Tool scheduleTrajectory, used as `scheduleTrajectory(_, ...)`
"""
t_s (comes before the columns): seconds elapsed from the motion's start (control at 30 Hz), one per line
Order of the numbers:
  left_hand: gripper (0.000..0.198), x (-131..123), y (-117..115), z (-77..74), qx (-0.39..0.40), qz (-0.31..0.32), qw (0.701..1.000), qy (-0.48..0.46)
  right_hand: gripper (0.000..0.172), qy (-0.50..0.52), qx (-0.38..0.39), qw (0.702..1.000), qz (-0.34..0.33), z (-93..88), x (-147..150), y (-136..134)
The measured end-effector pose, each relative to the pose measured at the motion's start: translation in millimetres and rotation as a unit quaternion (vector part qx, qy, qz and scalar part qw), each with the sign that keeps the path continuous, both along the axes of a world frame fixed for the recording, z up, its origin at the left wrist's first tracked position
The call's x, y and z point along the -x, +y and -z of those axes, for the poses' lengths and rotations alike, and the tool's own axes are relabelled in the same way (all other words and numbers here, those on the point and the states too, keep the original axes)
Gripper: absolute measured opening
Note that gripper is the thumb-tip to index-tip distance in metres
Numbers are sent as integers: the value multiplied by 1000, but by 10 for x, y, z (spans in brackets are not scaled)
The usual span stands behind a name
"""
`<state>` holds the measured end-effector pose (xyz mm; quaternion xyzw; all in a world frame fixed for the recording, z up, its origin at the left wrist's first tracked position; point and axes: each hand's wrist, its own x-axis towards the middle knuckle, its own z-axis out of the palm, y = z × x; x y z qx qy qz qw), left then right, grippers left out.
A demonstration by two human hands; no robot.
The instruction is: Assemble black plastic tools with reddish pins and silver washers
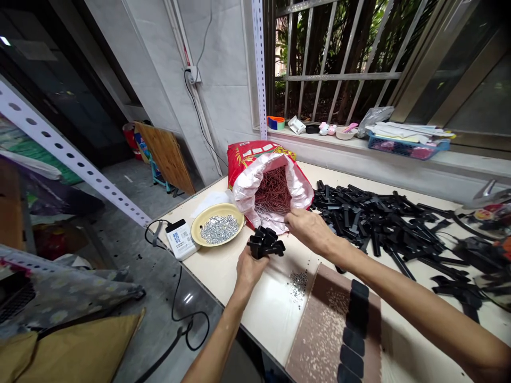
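My left hand (250, 268) is closed round a bunch of black plastic pieces (265, 242), held upright over the table in front of the red bag. Just right of them, my right hand (309, 229) is pinched at the lower edge of the bag's opening, its fingertips on something thin, too small to make out clearly. The red bag (240, 157) lies with its white lining folded open, and reddish-brown thin sticks or screws (274, 190) fill it. Left of my hands is a yellow dish (195, 234) of small silvery parts (219, 229).
Many black plastic parts (355, 213) are heaped at the right. A brown board (315, 340) bears a row of black pieces (352, 360). Small silvery bits (298, 284) lie beside it. A white box (180, 242) with a cable stands at the left edge.
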<state>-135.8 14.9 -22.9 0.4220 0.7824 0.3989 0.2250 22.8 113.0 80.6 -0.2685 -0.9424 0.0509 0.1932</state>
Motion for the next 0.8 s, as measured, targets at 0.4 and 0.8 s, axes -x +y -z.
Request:
scheduleTrajectory(0.4, 38, -136, -3, -154, 30, 28, 997, 68, 17, 126, 148, 976, -94, -47, 239, -142)
scheduleTrajectory(0.8, 23, 9, -34, -26, -40, -16, 994, -105, 20, 37, 147, 987, 62, 455, 438, 569)
